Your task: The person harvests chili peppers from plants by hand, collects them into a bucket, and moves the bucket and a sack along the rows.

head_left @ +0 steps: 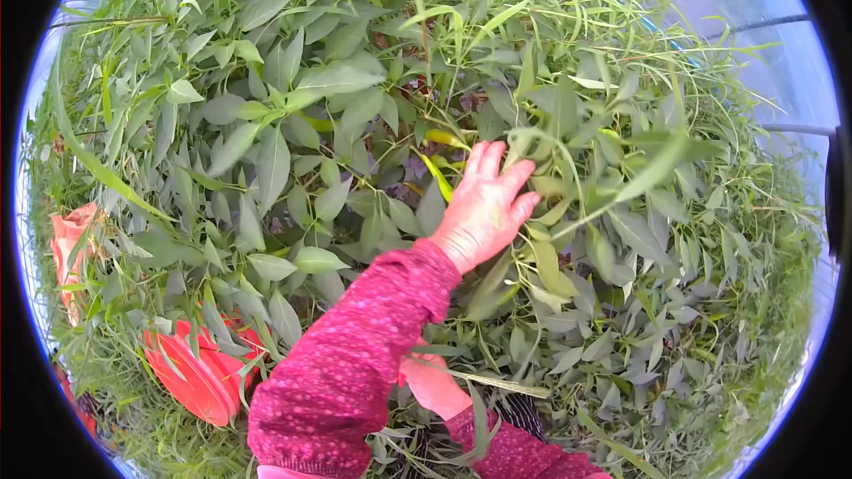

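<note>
My left hand [490, 200] reaches into the pepper plants [337, 80], back upward. Its fingers and thumb are apart among the leaves, with nothing seen in them. Just left of its fingers hangs a slim yellow-green chili pepper [434, 174]. A second, yellower pepper [445, 137] shows above it, close to the fingertips. Lower down, my right hand [435, 381] is partly behind my left sleeve [351, 355]. Its fingers look curled closed, and whatever they hold is hidden. A pale grass stalk [501, 385] crosses near its wrist.
A bright red bag or container [200, 372] sits among the leaves at lower left. Farther left is a faded orange-pink bag-like thing [73, 253]. Long grass [586, 0] grows thickly at the back. Clear plastic sheeting [754, 0] with dark ribs borders the plants on the right.
</note>
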Tool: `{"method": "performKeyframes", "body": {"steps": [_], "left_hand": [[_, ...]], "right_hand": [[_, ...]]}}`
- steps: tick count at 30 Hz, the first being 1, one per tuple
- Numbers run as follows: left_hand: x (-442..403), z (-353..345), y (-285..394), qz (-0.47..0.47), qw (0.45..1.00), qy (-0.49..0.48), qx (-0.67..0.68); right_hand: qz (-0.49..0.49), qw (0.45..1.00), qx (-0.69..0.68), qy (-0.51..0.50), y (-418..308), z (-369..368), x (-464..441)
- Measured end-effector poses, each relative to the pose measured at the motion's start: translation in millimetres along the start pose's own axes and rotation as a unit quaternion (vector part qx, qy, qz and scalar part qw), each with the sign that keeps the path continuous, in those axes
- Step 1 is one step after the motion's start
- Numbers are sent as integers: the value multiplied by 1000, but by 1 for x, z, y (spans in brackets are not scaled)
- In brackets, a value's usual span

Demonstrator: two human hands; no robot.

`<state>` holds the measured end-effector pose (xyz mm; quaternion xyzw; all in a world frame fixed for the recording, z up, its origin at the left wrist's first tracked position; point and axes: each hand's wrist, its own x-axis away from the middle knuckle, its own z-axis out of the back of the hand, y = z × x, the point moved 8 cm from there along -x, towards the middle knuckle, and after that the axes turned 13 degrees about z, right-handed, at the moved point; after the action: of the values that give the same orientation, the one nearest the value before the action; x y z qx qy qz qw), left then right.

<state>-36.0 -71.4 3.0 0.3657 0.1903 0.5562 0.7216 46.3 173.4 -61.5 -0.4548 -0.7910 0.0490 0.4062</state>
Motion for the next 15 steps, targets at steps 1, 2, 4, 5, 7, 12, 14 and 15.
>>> {"method": "performKeyframes", "body": {"steps": [1,2,4,5,7,12,14,15], "left_hand": [[3,-5,1,1,1000,-2,-1],[6,-5,3,-13,1000,13,-11],[1,5,-10,-28,998,23,-48],[3,2,-8,-38,998,24,-52],[8,-2,-10,-41,998,22,-51],[12,-2,-14,-54,996,-12,-72],[13,2,-14,-71,995,0,-69],[12,9,-11,-109,994,10,-29]], "right_hand": [[38,996,82,-23,-5,-3,1],[62,990,115,-47,-6,-11,-8],[38,994,90,-45,-8,-24,-14],[-11,999,33,-16,-6,-22,-10],[-35,999,36,-20,1,-19,-11],[-180,967,174,-48,3,-20,-9],[-61,987,120,-91,-1,-28,-17],[-26,986,120,-109,-4,-31,-18]]}}
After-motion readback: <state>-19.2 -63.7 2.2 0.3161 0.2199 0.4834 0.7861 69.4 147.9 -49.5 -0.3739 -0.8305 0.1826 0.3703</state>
